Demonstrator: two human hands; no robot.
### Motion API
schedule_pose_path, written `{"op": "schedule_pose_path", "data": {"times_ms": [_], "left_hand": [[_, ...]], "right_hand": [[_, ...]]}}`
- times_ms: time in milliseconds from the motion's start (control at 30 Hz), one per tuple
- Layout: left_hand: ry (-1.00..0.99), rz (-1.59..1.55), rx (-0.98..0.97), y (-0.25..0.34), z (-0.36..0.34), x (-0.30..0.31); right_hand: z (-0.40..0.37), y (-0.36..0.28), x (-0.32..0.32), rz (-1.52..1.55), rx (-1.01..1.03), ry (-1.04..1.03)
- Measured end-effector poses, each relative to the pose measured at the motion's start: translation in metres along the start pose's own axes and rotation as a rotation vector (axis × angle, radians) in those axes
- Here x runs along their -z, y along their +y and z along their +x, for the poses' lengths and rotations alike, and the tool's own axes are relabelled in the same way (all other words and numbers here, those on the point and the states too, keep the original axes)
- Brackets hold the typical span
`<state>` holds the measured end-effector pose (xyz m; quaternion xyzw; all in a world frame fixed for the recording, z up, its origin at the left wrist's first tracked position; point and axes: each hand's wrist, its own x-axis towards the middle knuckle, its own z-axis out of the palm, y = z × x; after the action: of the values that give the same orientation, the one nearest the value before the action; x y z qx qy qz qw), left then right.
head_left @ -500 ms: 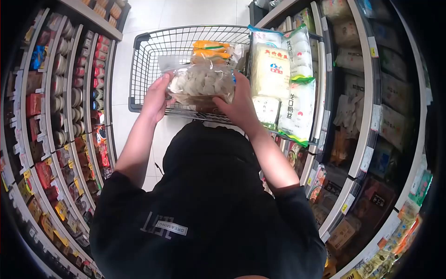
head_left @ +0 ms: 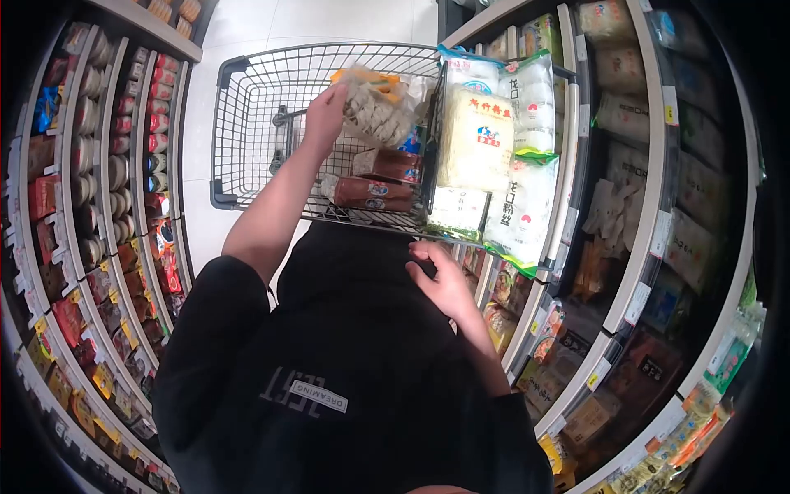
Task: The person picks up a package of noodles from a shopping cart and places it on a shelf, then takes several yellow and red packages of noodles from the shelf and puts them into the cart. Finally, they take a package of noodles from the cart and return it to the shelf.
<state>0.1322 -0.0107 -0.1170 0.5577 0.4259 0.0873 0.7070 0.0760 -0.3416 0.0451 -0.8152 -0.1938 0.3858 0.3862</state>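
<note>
Aisle (head_left: 317, 20) — left hand (head_left: 327, 114) holds one bag (head_left: 376, 114).

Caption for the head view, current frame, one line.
Left hand holds a clear bag of pale pieces over the wire cart; right hand open and empty beside the dark clothing.

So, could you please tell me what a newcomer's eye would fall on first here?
Probably the large pale packages, bright at the right end of the wire cart. Next, the left hand holding a clear bag of whitish pieces over the cart, with two reddish-brown packets inside, nearer the person.
</note>
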Motion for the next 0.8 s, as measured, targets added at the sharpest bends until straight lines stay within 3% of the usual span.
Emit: {"op": "schedule_pose_path", "data": {"times_ms": [267, 367, 467, 567, 800], "left_hand": [[-0.069, 0.085, -0.135, -0.021, 0.004, -0.027], [0.026, -0.013, -0.141, -0.05, -0.005, -0.054], [-0.055, -0.056, -0.048, -0.057, -0.006, -0.058], [-0.044, -0.043, -0.103, -0.1, 0.01, -0.059], [-0.05, 0.119, -0.295, -0.121, 0.01, -0.062]], "right_hand": [[0.001, 0.018, 0.005, 0.034, -0.085, 0.069], [0.001, 0.026, 0.001, 0.039, -0.083, 0.067], [0.0, 0.027, -0.001, 0.031, -0.088, 0.056], [0.001, 0.027, -0.003, 0.033, -0.093, 0.051], [0.002, 0.038, -0.012, 0.049, -0.141, 0.038]]}}
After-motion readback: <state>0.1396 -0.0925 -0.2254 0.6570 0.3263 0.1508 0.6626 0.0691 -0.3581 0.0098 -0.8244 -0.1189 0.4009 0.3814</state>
